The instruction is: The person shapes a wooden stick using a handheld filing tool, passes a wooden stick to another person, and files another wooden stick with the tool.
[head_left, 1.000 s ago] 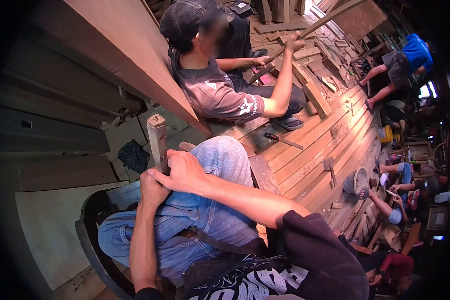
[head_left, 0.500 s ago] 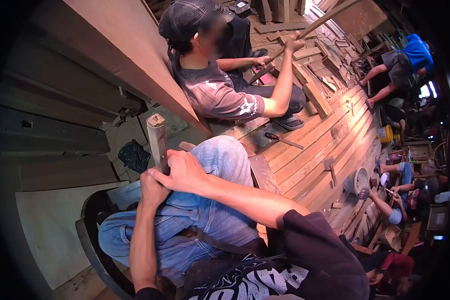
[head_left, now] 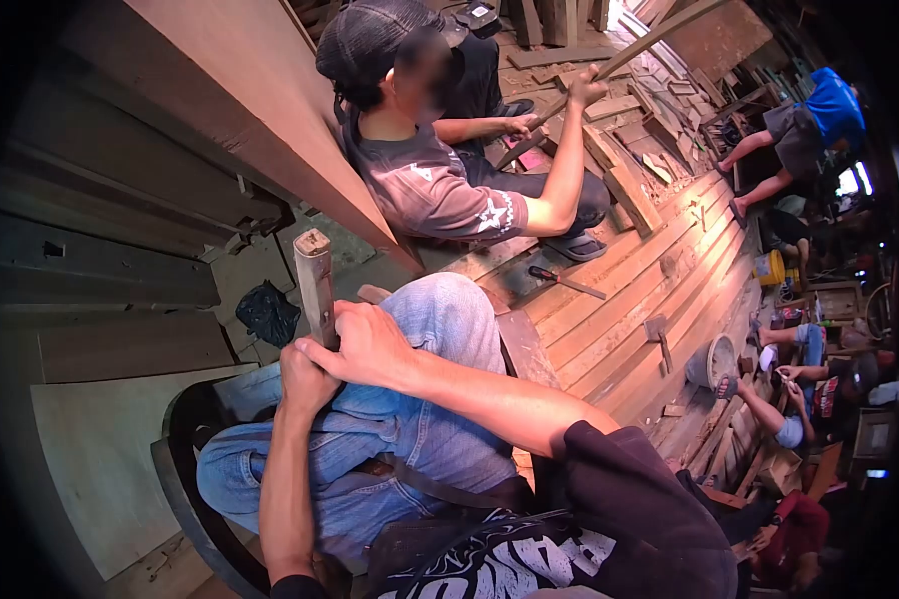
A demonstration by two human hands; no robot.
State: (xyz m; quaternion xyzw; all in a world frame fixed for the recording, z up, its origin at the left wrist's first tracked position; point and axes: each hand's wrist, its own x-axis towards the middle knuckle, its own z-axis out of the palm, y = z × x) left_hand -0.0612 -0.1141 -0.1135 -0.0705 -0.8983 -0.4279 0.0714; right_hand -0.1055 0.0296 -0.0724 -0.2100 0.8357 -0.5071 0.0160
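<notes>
A squared wooden stick (head_left: 314, 280) stands roughly upright above my lap, its worn, pale top end uppermost. My left hand (head_left: 306, 379) is closed around its lower part. Just to the right, my right hand (head_left: 372, 344) wraps its fingers against the same stick, the thumb lying over my left hand. The two hands touch each other. The stick's lower end is hidden behind my hands. Beneath them are my legs in blue jeans (head_left: 425, 419).
A person in a cap (head_left: 410, 180) sits at upper centre, holding a long wooden strip (head_left: 659, 35). A screwdriver-like tool (head_left: 566, 283) and a hammer-like tool (head_left: 659, 341) lie on planks. A bucket (head_left: 711, 361), a black bag (head_left: 268, 311) and other people (head_left: 834, 110) are around.
My hands and the stick look unmoved. At the right, a seated person's hands have shifted slightly, and the person in red at lower right has moved a little.
</notes>
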